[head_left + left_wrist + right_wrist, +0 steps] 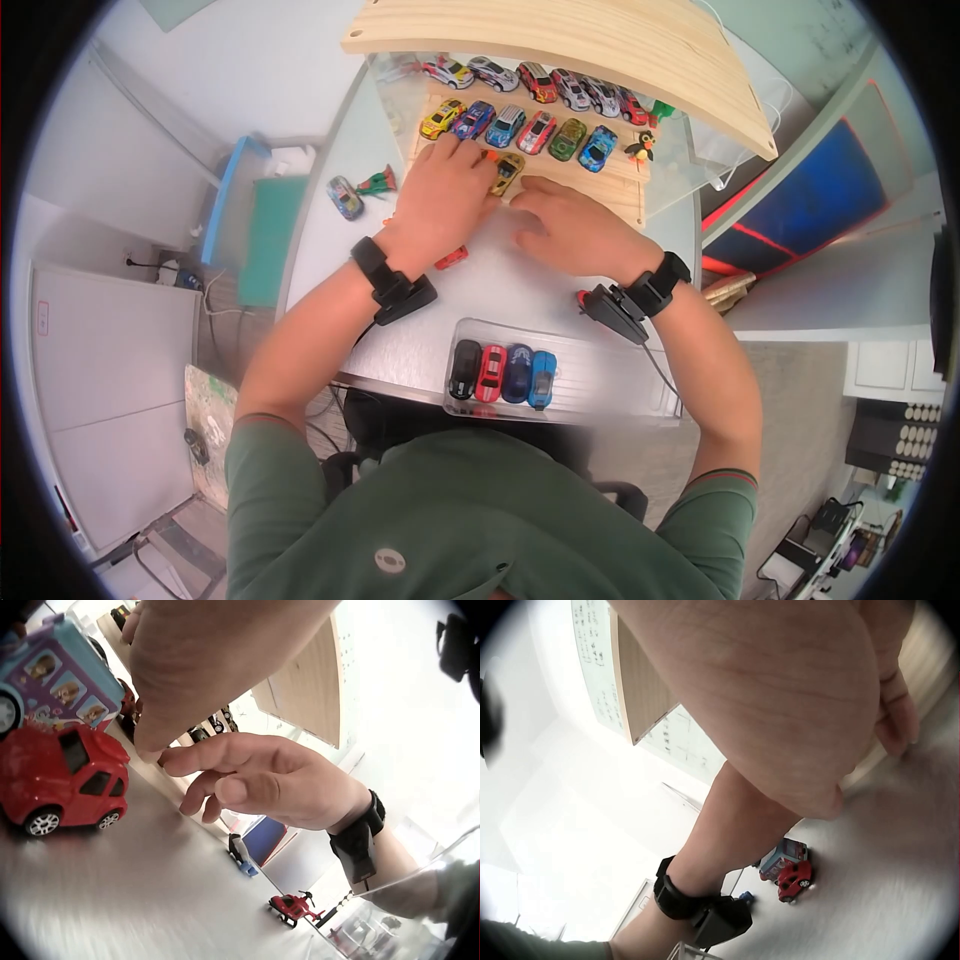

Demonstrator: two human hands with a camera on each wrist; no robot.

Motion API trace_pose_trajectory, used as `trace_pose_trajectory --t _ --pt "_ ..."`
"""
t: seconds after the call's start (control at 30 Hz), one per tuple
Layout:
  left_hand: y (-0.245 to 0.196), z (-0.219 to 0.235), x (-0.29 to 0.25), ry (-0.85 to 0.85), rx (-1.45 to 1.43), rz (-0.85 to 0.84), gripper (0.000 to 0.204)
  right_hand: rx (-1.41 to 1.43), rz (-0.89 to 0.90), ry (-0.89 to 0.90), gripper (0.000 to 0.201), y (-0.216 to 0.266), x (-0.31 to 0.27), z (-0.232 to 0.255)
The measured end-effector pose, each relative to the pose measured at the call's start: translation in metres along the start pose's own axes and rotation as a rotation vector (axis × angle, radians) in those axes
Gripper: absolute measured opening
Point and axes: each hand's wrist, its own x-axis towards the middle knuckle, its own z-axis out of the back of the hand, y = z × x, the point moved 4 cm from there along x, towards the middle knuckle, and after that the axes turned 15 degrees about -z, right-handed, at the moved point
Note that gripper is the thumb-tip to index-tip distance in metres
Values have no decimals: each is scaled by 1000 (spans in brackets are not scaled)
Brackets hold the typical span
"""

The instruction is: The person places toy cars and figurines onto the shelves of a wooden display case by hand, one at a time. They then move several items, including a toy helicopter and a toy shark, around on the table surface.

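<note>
My left hand (443,195) reaches over the lowest step of a wooden display shelf (627,197), beside a gold toy car (508,173). Its fingertips are hidden in the head view, and I cannot tell whether they hold anything. To the right and slightly nearer, my right hand (575,225) hovers with fingers loosely bent and nothing between them, as the left wrist view (262,780) also shows. Below my left hand, a red toy car (67,780) stands beside a purple and blue toy bus (60,682).
Rows of toy cars (537,131) and a penguin figure (640,150) fill the upper steps, under a wooden top board (580,45). A clear tray (590,400) at the near edge holds several cars. A red toy helicopter (292,907) sits at the table's edge.
</note>
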Motion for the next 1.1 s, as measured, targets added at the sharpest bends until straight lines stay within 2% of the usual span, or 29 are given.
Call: trace_pose_trajectory --t 0.1,0.7,1.1 --pt "0 1 1 -34 -7 17 36 -16 -21 41 41 2 2 1" --pt "1 -1 1 -30 -16 11 24 -7 -29 31 41 -1 1 -1" --pt "1 1 -1 -25 -34 27 29 -9 -27 14 42 -1 0 -2"
